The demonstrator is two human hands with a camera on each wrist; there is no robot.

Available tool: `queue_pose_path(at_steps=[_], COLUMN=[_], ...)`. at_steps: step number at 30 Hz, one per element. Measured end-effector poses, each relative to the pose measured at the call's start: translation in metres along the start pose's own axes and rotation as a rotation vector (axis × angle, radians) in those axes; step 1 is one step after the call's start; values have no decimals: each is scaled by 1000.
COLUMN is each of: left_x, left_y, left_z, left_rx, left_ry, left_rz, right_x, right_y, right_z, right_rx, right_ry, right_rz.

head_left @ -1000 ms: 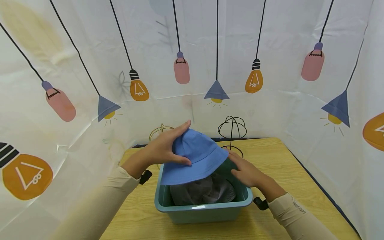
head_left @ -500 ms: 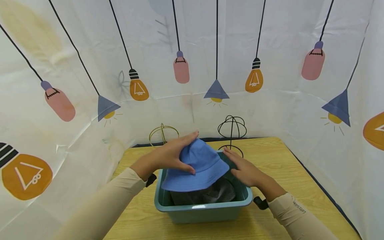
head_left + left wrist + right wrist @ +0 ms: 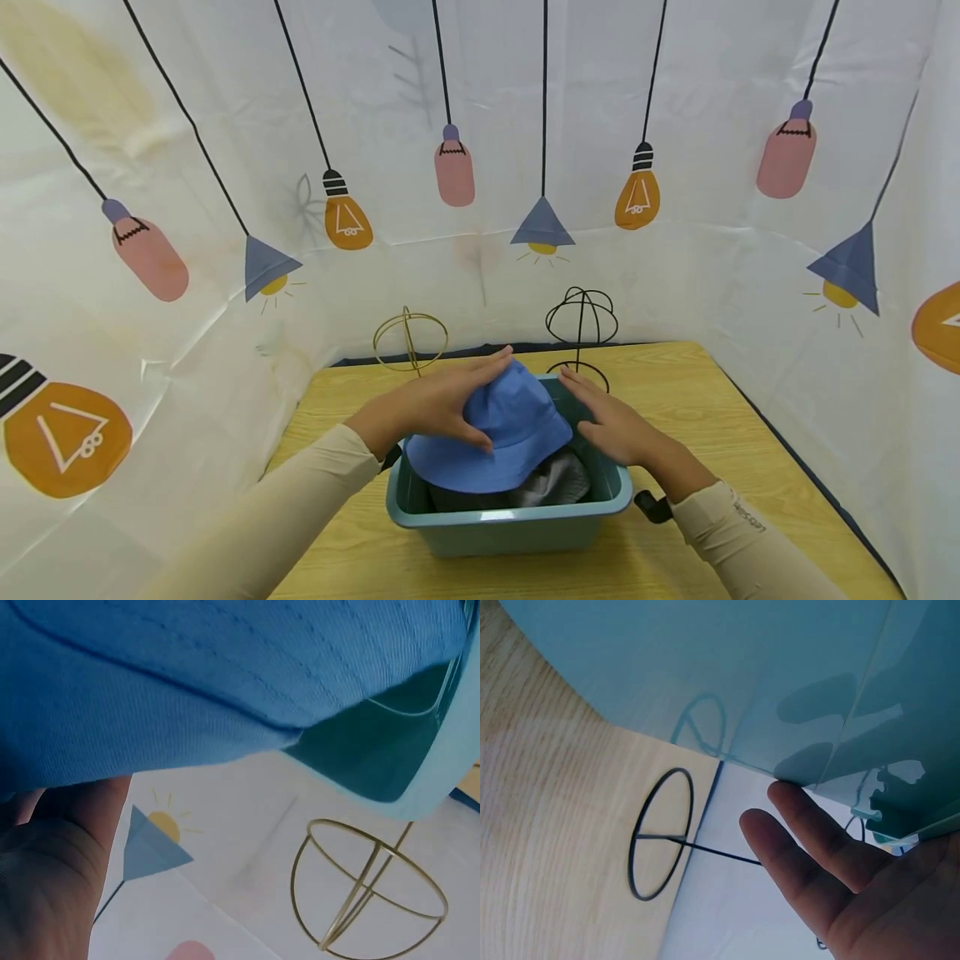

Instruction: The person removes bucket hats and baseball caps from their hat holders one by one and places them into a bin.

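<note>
A blue bucket hat [image 3: 521, 417] is in my left hand [image 3: 431, 408], whose thumb lies on the near side of the crown while the fingers reach over its top. The hat sits low within the teal plastic bin [image 3: 517, 533], its brim overlapping a crumpled dark grey fabric item [image 3: 558, 479] inside. In the left wrist view the hat [image 3: 187, 690] covers most of that hand's fingers. My right hand [image 3: 615, 421] is at the bin's right rim with fingers extended. The right wrist view has its fingertips [image 3: 787, 791] right at the bin's wall [image 3: 667, 652].
Behind the bin stand a gold wire stand [image 3: 409, 333] on the left and a black wire stand [image 3: 580, 329] on the right. They are on a wood-grain table [image 3: 667, 375]. A white curtain [image 3: 480, 75] printed with lamps encloses the table.
My left hand has moved down and slightly right, bringing the hat lower into the bin over the grey fabric. The right hand has stayed at the rim.
</note>
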State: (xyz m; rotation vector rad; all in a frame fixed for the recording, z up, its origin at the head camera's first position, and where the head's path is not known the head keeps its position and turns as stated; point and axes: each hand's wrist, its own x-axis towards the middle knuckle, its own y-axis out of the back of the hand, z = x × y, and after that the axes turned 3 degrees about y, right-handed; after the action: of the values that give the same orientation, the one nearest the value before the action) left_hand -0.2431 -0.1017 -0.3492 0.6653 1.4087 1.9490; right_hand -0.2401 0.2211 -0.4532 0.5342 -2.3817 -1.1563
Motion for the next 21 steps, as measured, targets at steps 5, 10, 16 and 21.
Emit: queue_pose_path(at_steps=[5,10,16,21], left_x=[1,3,2,2], left_y=[-6,-11,-11,-6], left_z=[5,9,15,23], left_rx=[-10,19,23,-9], left_ry=[-10,-38,-68,-106], left_rz=[-58,-94,-82,-57], right_x=[1,2,2,2], right_y=[0,1,-1,-1], right_z=[0,3,6,6], right_rx=[12,-4,5,6], right_ry=[-5,8,6,0], right_rz=[-1,6,4,4])
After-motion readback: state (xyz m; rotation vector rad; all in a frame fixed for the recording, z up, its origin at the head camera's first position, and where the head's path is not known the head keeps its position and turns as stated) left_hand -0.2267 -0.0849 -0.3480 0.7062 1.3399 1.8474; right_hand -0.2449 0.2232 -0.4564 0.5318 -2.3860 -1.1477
